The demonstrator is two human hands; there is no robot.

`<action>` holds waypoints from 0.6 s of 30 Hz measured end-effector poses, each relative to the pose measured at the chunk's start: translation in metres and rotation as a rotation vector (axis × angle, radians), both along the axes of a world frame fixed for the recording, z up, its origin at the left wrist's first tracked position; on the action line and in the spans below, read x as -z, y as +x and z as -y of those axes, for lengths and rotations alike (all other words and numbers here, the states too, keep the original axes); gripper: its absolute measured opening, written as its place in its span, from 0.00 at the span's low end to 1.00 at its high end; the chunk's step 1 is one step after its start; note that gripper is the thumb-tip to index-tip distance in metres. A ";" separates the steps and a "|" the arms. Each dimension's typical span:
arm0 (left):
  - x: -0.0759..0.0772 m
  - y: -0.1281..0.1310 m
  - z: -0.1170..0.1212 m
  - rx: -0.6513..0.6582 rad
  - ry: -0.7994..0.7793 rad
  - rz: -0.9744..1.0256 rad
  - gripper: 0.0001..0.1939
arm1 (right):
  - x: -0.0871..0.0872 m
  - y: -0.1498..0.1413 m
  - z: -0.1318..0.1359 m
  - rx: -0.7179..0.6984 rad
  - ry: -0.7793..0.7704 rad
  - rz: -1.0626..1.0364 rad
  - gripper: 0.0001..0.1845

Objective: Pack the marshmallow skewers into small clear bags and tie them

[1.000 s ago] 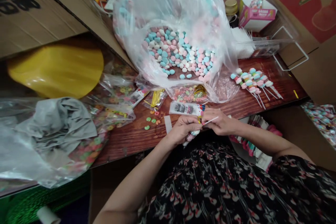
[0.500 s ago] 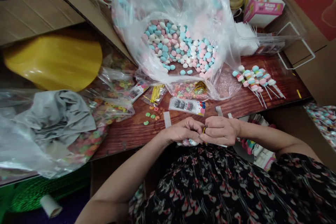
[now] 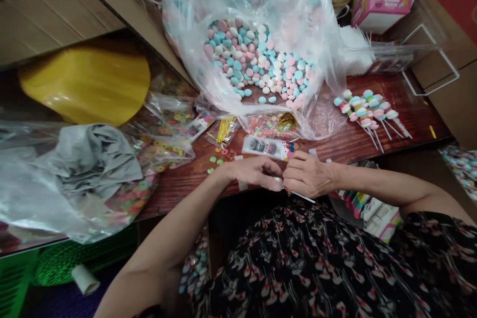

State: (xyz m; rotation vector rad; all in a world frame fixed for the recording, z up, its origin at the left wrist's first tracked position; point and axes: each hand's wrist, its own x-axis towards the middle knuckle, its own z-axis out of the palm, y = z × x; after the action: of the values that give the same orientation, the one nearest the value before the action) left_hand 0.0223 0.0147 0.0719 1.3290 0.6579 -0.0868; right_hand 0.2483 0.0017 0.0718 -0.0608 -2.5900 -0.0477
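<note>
My right hand (image 3: 307,174) is closed at the table's front edge, its fingers curled round a thin white stick (image 3: 303,197) that pokes out below the palm. A small bit of colour shows at the stick's upper end, mostly covered by the fingers. Close beside it, my left hand (image 3: 257,171) has its fingers bent and thumb tip almost touching the right hand; whatever it pinches is hidden. Just beyond the hands lies a printed packet (image 3: 266,147). Candy skewers (image 3: 367,108) in pink, white and blue lie on the table to the right.
A large clear bag (image 3: 257,69) of pastel candies stands open at the back. Gold twist ties (image 3: 224,130) and loose candy rings (image 3: 216,160) lie left of the packet. A grey cloth (image 3: 97,156) rests on bags at the left. A pink box (image 3: 385,10) stands back right.
The wrapped candy that showed beneath my left hand is out of sight, as is the gold tie between the fingers. The white stick now shows more clearly under my right hand.
</note>
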 end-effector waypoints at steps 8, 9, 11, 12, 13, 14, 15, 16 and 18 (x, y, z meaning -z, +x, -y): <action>-0.079 0.001 0.021 -0.061 1.410 -0.334 0.10 | 0.013 -0.004 -0.013 0.214 -0.248 0.083 0.04; -0.087 0.009 0.032 -0.040 1.539 -0.317 0.10 | 0.015 -0.006 -0.017 0.260 -0.353 0.045 0.05; -0.090 0.025 0.052 0.068 1.628 -0.179 0.10 | 0.012 -0.010 -0.024 0.328 -0.590 -0.059 0.04; -0.084 0.031 0.059 0.130 1.583 -0.085 0.10 | 0.009 -0.012 -0.027 0.346 -0.716 -0.112 0.05; -0.074 0.035 0.062 0.166 1.501 0.006 0.10 | 0.003 -0.014 -0.028 0.356 -0.843 -0.167 0.06; -0.060 0.037 0.063 0.170 1.402 0.071 0.11 | -0.004 -0.015 -0.028 0.353 -0.966 -0.220 0.06; -0.045 0.038 0.061 0.111 1.311 0.095 0.12 | -0.011 -0.016 -0.026 0.339 -1.081 -0.267 0.06; -0.030 0.036 0.057 -0.005 1.224 0.086 0.11 | -0.018 -0.016 -0.023 0.314 -1.184 -0.302 0.06; -0.007 0.030 0.046 -0.357 1.031 0.055 0.12 | -0.029 -0.017 -0.016 0.246 -1.339 -0.336 0.07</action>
State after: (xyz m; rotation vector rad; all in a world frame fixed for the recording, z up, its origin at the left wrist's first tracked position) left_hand 0.0521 -0.0308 0.0785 2.1485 0.9299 0.6590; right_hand 0.2312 0.0172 0.1004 -0.7714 -1.8253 1.4354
